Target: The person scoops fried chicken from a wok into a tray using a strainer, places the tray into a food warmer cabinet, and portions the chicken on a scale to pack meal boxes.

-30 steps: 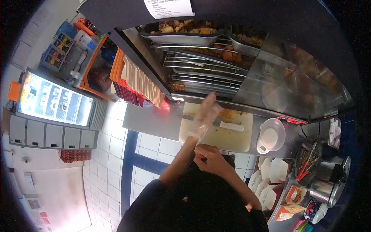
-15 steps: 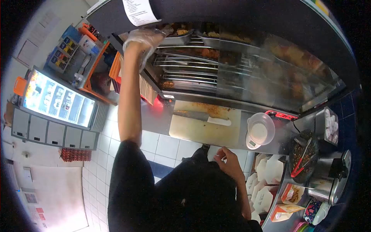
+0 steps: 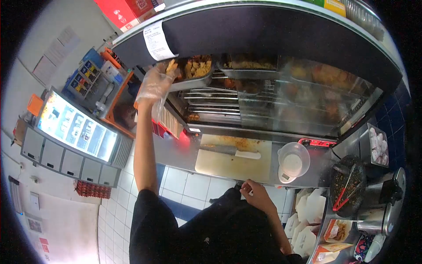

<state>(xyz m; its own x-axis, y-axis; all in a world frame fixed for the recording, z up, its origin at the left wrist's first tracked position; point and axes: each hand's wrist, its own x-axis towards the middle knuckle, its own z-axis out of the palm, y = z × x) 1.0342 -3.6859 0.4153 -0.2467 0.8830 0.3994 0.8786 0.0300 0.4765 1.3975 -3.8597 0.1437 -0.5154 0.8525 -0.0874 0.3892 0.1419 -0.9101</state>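
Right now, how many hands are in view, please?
2: the left hand, gloved, at a food tray in the cabinet; the right hand, without glove, near the board.

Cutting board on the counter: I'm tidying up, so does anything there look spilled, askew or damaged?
Yes, spilled: reddish-brown crumbs are strewn along the far side of the cutting board, loose beside the knife rather than in a container. I see no obvious damage.
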